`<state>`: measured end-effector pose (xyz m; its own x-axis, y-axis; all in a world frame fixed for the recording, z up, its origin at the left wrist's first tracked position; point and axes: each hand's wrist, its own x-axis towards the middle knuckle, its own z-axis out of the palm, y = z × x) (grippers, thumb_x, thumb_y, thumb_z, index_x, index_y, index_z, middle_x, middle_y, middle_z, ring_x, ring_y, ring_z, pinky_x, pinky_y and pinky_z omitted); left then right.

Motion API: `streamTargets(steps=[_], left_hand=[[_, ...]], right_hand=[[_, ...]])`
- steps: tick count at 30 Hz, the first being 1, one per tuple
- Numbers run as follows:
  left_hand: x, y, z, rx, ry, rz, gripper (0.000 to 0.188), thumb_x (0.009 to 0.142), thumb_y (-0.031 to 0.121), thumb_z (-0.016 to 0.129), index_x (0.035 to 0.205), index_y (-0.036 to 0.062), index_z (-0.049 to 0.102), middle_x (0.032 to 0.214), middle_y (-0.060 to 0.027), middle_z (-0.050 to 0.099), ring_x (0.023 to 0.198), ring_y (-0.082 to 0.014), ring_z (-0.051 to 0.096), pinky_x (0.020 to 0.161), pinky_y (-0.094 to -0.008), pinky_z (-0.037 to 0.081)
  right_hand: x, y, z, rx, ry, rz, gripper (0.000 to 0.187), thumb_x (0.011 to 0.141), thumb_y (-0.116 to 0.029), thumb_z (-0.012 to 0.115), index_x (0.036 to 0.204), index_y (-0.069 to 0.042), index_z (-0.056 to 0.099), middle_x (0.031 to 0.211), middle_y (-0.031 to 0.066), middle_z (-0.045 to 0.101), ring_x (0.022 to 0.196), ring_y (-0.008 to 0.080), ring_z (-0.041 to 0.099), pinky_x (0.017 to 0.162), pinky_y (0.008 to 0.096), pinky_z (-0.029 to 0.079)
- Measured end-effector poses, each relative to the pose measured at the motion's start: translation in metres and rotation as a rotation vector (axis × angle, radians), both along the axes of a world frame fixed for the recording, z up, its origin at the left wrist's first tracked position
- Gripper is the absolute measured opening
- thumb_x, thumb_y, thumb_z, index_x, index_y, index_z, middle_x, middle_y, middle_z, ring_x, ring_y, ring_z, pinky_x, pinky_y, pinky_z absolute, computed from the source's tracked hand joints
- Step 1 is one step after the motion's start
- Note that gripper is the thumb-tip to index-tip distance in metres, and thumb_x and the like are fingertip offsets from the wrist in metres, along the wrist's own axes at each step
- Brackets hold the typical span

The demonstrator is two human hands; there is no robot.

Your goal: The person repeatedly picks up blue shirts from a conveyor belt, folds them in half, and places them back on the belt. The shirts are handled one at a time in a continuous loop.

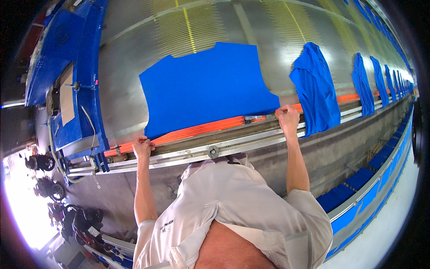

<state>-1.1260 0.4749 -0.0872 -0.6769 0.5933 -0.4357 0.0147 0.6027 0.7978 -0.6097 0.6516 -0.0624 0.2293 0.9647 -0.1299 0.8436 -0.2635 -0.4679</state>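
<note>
A blue cut fabric panel (206, 85), shaped like a shirt body, lies spread nearly flat on the grey table (121, 80) in front of me. At its near left corner, my left hand (143, 147) is closed in a pinch on the cloth edge. Further right, my right hand (288, 119) pinches the near right corner. The fingertips partly cover the cloth they grip. Right of that hand a second blue fabric piece (316, 89) lies bunched, its lower end draped over the table edge.
Orange strips (197, 128) and a metal rail (242, 145) run along the near edge. More bunched blue pieces (362, 85) lie in a row to the right. A blue-covered frame (85, 58) stands at the left. Motorbikes (49, 188) are parked at lower left.
</note>
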Motion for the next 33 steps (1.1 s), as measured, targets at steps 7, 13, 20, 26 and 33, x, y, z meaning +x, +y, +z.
streamTargets(steps=[7,13,20,26,33], left_hand=[[-0.001,-0.004,-0.001,-0.014,0.115,0.024,0.01,0.082,-0.007,0.05,0.089,-0.0012,0.055,0.074,-0.0101,0.06,0.059,-0.0187,0.067,0.045,-0.0295,0.055],[0.002,-0.011,0.012,-0.071,0.322,-0.024,0.016,0.083,0.0,0.052,0.097,-0.0042,0.059,0.084,-0.0153,0.065,0.067,-0.0213,0.068,0.054,-0.0339,0.056],[0.05,-0.064,0.099,0.078,0.684,0.009,0.017,0.086,0.007,0.057,0.101,0.0003,0.062,0.092,-0.016,0.065,0.076,-0.0233,0.063,0.062,-0.0345,0.049],[0.034,-0.176,0.125,0.312,0.232,0.377,0.018,0.09,0.008,0.056,0.105,0.0005,0.063,0.099,-0.009,0.066,0.084,-0.0144,0.066,0.069,-0.0292,0.053],[-0.028,-0.304,0.235,0.88,-0.046,0.063,0.084,0.091,0.07,0.032,0.129,-0.0023,0.051,0.126,-0.0208,0.057,0.11,-0.0288,0.06,0.086,-0.0396,0.05]], right_hand=[[-0.035,-0.007,0.023,0.35,-0.169,0.258,0.029,0.082,-0.009,0.062,0.108,0.001,0.057,0.113,0.02,0.058,0.11,0.0397,0.052,0.091,0.0482,0.043],[-0.044,-0.03,0.006,0.324,-0.18,0.472,0.04,0.082,-0.014,0.064,0.12,-0.002,0.058,0.133,0.0186,0.051,0.126,0.0364,0.045,0.104,0.0497,0.034],[-0.035,-0.04,-0.005,0.319,-0.149,0.339,0.044,0.082,-0.013,0.065,0.124,-0.005,0.059,0.137,0.0182,0.05,0.13,0.0345,0.043,0.104,0.0479,0.036],[-0.073,-0.045,0.002,0.442,-0.282,0.237,0.041,0.082,-0.012,0.064,0.121,0.002,0.059,0.13,0.0253,0.053,0.122,0.0398,0.049,0.104,0.0488,0.036],[-0.356,-0.197,0.11,0.558,0.399,0.898,0.028,0.085,-0.006,0.063,0.112,0.003,0.063,0.113,0.0207,0.064,0.106,0.0352,0.061,0.094,0.039,0.046]])
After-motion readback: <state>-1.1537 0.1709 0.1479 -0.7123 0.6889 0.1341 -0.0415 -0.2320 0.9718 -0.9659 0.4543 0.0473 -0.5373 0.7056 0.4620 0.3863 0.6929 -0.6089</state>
